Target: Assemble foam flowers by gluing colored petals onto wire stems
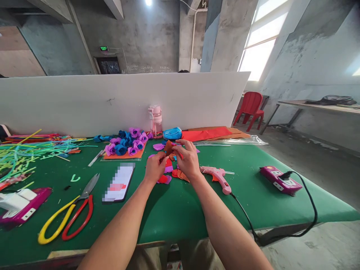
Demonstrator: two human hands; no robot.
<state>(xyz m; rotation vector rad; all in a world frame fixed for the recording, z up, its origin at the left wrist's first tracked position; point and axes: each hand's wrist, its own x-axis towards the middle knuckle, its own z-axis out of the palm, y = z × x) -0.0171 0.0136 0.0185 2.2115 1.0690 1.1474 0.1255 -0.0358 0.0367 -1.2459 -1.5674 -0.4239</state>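
Observation:
Both of my hands meet over the green table (157, 228), holding a brown paper petal (168, 147) between them. My left hand (155, 167) pinches its lower left side with thumb and fingers. At its right side, my right hand (187, 159) grips it, fingers curled. Beneath and around the hands lie loose red, purple and orange paper petals (182, 175), partly hidden by the hands. A pink hot glue gun (218, 174) lies just right of my right hand. To the left, finished purple and blue paper flowers (122, 147) sit on an orange sheet.
Scissors (81, 202) with yellow and red handles and a phone (119, 183) lie left. Coloured stems (17, 157) pile up far left. A pink bottle (155, 120) stands by the white board (118, 101). Power strips (277, 180) (39, 204) sit on both sides; the glue gun's cord (244, 212) hangs over the front edge.

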